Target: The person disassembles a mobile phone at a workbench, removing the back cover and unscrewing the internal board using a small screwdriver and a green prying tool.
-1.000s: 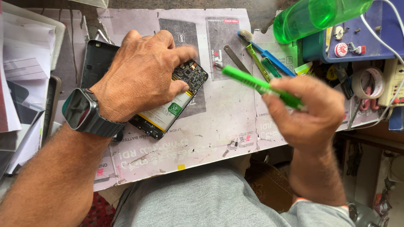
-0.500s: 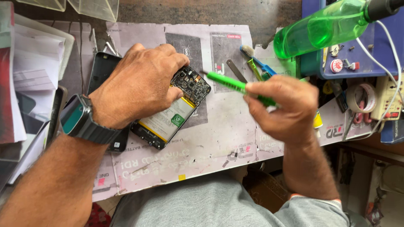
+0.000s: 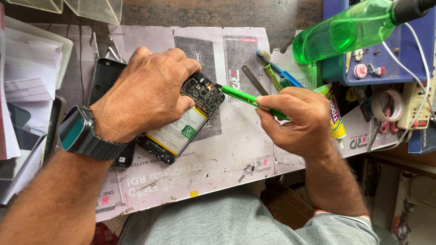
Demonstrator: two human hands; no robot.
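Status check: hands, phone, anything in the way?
Left hand pinning opened phone. Right hand gripping green tool, tip at circuit board. Nothing between.

Dark scuffed workbench (image 3: 254, 16), mostly covered by flattened grey cardboard sheet (image 3: 236, 154). Clear plastic boxes (image 3: 93, 8) at top left edge. Paper stack (image 3: 27, 72) on left side. Blue box (image 3: 386, 68) crowding right end. Even daylight, soft shadows. Walls, windows not visible.

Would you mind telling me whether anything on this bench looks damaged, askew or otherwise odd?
The opened black phone under the left hand has no back cover, so its circuit board and battery lie bare. The translucent green spray bottle lies tilted over the blue box. Nothing looks spilled.
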